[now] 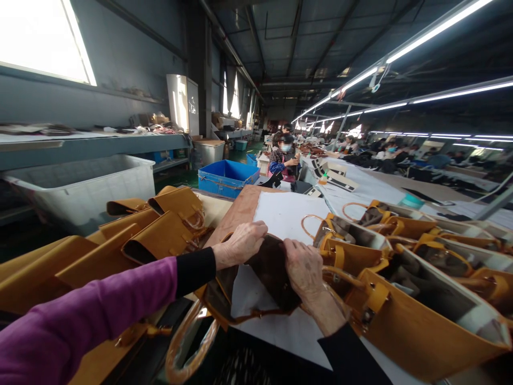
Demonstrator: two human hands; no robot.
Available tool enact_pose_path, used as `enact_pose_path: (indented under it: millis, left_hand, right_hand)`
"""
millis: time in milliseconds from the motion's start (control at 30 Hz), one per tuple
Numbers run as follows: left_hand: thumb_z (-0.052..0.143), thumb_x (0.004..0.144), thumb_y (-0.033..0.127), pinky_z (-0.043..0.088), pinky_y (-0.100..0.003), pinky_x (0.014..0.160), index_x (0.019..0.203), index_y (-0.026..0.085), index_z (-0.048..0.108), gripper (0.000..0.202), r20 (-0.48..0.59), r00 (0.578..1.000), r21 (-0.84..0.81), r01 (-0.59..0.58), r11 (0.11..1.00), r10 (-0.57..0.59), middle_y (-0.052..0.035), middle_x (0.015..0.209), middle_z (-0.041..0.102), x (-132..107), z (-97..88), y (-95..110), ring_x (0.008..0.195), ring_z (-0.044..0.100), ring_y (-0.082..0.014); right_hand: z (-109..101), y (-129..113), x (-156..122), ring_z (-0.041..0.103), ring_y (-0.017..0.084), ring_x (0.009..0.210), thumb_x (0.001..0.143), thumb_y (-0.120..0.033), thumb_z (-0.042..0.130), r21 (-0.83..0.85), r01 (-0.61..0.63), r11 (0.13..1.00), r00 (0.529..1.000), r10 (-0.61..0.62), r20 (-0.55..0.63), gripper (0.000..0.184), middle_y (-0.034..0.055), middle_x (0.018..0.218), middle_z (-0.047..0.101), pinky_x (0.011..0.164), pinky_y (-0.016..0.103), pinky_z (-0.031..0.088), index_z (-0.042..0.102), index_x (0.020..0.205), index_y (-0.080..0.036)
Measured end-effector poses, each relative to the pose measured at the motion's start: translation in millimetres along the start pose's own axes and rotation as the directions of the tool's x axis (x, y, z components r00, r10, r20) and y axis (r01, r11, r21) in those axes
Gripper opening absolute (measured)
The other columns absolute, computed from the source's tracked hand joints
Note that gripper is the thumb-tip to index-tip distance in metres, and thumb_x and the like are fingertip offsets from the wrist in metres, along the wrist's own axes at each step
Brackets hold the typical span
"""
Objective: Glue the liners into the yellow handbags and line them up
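A tan handbag [266, 272] with a dark brown inside lies tilted before me, its mouth turned up. My left hand [242, 243] is closed on the bag's far edge, fingers curled over it. My right hand [302, 264] grips the same bag at its right side, with the fingertips bent over the brown material. A rolled tan handle [188, 347] wrapped in clear film hangs from the bag toward the lower left. White paper [294, 208] shows beneath and behind the bag.
Several tan handbags [425, 321] stand open close on my right. More tan bags [160, 230] are heaped at left. A blue bin [228, 176] and a large white tub [92, 182] stand beyond. A person [284, 155] sits ahead by the long table.
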State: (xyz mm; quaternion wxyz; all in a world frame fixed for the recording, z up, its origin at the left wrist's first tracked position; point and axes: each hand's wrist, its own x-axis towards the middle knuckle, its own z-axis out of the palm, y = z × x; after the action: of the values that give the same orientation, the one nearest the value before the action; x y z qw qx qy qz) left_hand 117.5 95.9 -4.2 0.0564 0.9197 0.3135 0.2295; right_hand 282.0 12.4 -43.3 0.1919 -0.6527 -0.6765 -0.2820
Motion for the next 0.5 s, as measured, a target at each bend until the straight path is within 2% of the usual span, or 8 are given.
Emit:
enact_pose_path:
  millis: [133,267,333,433,500]
  left_hand:
    - [0.045,0.070,0.011,0.026,-0.026,0.054,0.062,0.018,0.048,0.011,-0.024,0.999,-0.090,0.024,0.996,-0.026,0.0000,0.061,0.051,2.5,4.3,-5.1,0.058,0.043,-0.0127]
    - [0.045,0.070,0.011,0.024,-0.026,0.053,0.063,0.018,0.047,0.010,-0.020,0.999,-0.094,0.024,0.995,-0.026,0.0006,0.059,0.049,4.1,5.2,-5.7,0.057,0.041,-0.0125]
    - [0.044,0.070,0.010,0.024,-0.026,0.052,0.069,0.018,0.051,0.010,-0.015,1.000,-0.068,0.009,0.998,-0.010,0.0006,0.060,0.051,4.3,4.5,-4.5,0.057,0.043,-0.0130]
    - [0.043,0.072,0.008,0.027,-0.025,0.053,0.088,0.018,0.056,0.023,-0.002,1.000,-0.031,0.004,1.000,-0.004,0.0005,0.064,0.056,4.7,3.9,-2.6,0.059,0.048,-0.0141]
    - [0.042,0.075,0.008,0.031,-0.024,0.056,0.097,0.019,0.058,0.029,0.006,1.000,-0.018,-0.013,1.000,0.013,-0.0010,0.072,0.061,5.5,4.3,-2.1,0.066,0.054,-0.0152]
  right_hand:
    - [-0.9,-1.3,-0.2,0.057,0.020,0.066,0.093,-0.022,0.045,-0.014,-0.011,1.000,1.000,0.011,0.002,0.020,0.0028,0.071,0.064,0.064,0.034,0.025,0.056,0.076,-0.020]
    - [-5.6,-3.7,0.8,0.056,0.021,0.065,0.092,-0.020,0.047,-0.034,-0.014,0.999,1.000,0.014,0.014,0.019,0.0035,0.070,0.064,0.064,0.034,0.026,0.056,0.076,-0.020]
    - [-9.0,-5.6,2.2,0.056,0.022,0.065,0.092,-0.017,0.046,-0.052,-0.018,0.998,1.000,0.019,0.020,0.019,0.0055,0.070,0.063,0.065,0.035,0.026,0.057,0.076,-0.018]
    - [-12.0,-7.5,5.0,0.056,0.024,0.071,0.090,-0.013,0.046,-0.057,-0.007,0.998,1.000,0.009,0.028,0.016,0.0089,0.076,0.063,0.067,0.036,0.028,0.059,0.082,-0.016]
    - [-11.1,-7.4,6.9,0.056,0.022,0.072,0.089,-0.010,0.047,-0.031,0.019,0.999,0.999,-0.018,0.040,0.014,0.0072,0.079,0.064,0.066,0.034,0.028,0.060,0.088,-0.016]
